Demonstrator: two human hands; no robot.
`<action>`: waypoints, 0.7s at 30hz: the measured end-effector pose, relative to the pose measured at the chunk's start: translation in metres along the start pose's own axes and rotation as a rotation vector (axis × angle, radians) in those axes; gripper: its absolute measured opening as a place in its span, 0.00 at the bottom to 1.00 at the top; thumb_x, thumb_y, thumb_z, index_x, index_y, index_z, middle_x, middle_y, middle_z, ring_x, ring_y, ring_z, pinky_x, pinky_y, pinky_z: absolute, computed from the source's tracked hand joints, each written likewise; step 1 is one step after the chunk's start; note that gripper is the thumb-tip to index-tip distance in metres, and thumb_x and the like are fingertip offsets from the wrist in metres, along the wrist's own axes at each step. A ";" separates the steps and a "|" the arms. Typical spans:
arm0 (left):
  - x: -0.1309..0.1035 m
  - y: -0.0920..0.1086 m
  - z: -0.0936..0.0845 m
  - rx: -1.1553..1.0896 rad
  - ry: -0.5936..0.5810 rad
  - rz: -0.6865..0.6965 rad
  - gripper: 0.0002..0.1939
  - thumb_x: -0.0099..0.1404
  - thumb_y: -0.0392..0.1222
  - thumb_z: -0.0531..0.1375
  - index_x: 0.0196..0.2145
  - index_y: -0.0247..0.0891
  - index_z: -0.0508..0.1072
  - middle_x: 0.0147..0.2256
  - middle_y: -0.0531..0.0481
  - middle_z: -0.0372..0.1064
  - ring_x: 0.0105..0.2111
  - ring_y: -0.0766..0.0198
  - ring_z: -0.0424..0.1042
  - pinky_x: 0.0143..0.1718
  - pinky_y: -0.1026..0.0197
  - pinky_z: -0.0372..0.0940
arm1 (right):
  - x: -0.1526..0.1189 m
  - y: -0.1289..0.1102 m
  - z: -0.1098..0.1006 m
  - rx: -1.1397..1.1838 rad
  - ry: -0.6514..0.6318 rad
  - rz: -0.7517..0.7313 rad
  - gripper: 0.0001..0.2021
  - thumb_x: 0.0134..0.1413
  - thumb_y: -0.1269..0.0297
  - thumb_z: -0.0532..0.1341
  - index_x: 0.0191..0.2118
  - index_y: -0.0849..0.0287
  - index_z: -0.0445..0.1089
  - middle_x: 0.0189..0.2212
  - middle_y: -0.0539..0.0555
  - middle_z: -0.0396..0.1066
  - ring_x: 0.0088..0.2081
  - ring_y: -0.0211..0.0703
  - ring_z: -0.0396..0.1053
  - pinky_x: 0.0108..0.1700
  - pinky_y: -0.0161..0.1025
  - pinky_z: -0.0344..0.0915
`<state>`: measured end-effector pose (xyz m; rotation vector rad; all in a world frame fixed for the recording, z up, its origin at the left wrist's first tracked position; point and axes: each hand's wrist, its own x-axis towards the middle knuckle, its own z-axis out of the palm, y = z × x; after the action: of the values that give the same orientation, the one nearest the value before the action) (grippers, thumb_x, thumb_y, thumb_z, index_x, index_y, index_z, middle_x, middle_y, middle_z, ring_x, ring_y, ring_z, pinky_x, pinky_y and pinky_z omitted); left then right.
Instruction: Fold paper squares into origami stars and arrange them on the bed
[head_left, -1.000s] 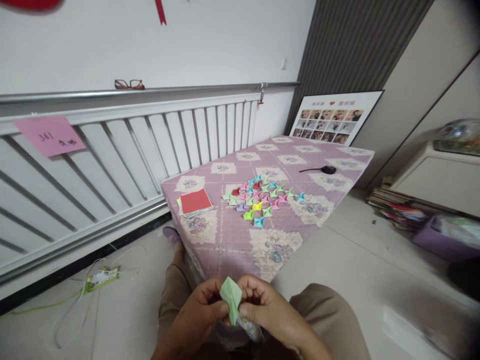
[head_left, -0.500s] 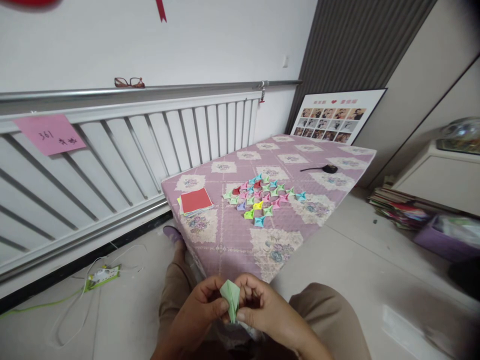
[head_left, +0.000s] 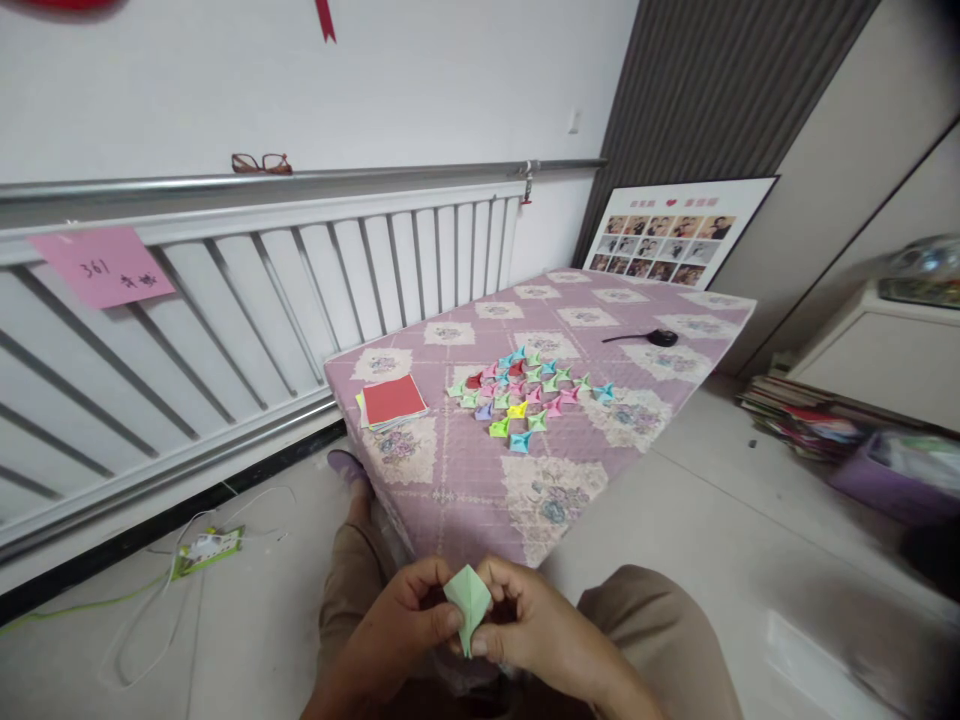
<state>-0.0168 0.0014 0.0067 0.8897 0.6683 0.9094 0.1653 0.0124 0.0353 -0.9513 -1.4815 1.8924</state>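
Between my hands, just in front of the table's near corner, is a pale green folded origami paper (head_left: 468, 598), kite-shaped with a crease down its middle. My left hand (head_left: 409, 615) pinches its left edge between thumb and fingers. On the opposite edge my right hand (head_left: 529, 620) is closed in a pinch as well. Farther off, several small folded paper cranes (head_left: 517, 410) in green, blue, pink, red, yellow and purple stand in rows on the floral tablecloth (head_left: 465, 470). A stack of square paper sheets (head_left: 394, 402), red on top, lies left of them.
A black object with a thin handle (head_left: 661, 338) lies on the table's right side. Behind stands a white radiator (head_left: 337, 270) with glasses (head_left: 261, 164) on the pipe above. A power strip (head_left: 208, 548) with cables lies on the floor at left; a purple bin (head_left: 877, 475) is at right.
The green paper has turned and spread into a wider, flatter kite facing me. Both hands keep their pinch, shifted only slightly. The cranes and paper stack are unmoved on the table.
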 end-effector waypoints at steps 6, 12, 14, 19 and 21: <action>0.000 -0.003 -0.003 0.058 -0.015 0.003 0.16 0.53 0.47 0.68 0.34 0.33 0.72 0.28 0.49 0.69 0.26 0.67 0.65 0.30 0.65 0.59 | 0.002 0.004 -0.001 0.039 -0.096 0.086 0.15 0.42 0.58 0.69 0.34 0.61 0.69 0.27 0.47 0.66 0.25 0.30 0.61 0.28 0.30 0.62; -0.001 0.004 -0.003 0.082 -0.035 -0.027 0.17 0.53 0.48 0.68 0.33 0.33 0.72 0.28 0.49 0.68 0.27 0.68 0.65 0.31 0.65 0.60 | 0.001 0.005 -0.003 0.022 -0.128 0.057 0.14 0.45 0.58 0.67 0.36 0.61 0.71 0.28 0.48 0.67 0.26 0.31 0.61 0.29 0.30 0.62; -0.002 0.007 -0.003 0.093 -0.042 -0.024 0.16 0.52 0.48 0.68 0.33 0.33 0.72 0.27 0.50 0.67 0.26 0.68 0.64 0.30 0.66 0.59 | 0.001 0.004 -0.003 0.033 -0.146 0.047 0.14 0.46 0.58 0.67 0.37 0.61 0.70 0.29 0.48 0.67 0.27 0.31 0.61 0.30 0.30 0.62; -0.003 0.017 0.004 0.142 -0.084 -0.067 0.18 0.50 0.47 0.70 0.35 0.32 0.74 0.27 0.50 0.67 0.28 0.65 0.66 0.32 0.63 0.60 | 0.002 0.007 -0.003 0.041 -0.172 0.056 0.14 0.45 0.57 0.67 0.35 0.60 0.69 0.28 0.46 0.65 0.26 0.30 0.60 0.30 0.29 0.62; -0.002 0.021 0.008 0.177 -0.126 -0.085 0.18 0.51 0.48 0.69 0.35 0.31 0.75 0.28 0.48 0.68 0.30 0.62 0.67 0.36 0.61 0.61 | 0.002 0.009 -0.004 0.043 -0.162 0.072 0.14 0.44 0.58 0.68 0.34 0.60 0.68 0.27 0.45 0.63 0.26 0.30 0.60 0.29 0.29 0.62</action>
<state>-0.0199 0.0033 0.0289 1.0589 0.6792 0.7196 0.1672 0.0141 0.0255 -0.8596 -1.5091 2.0873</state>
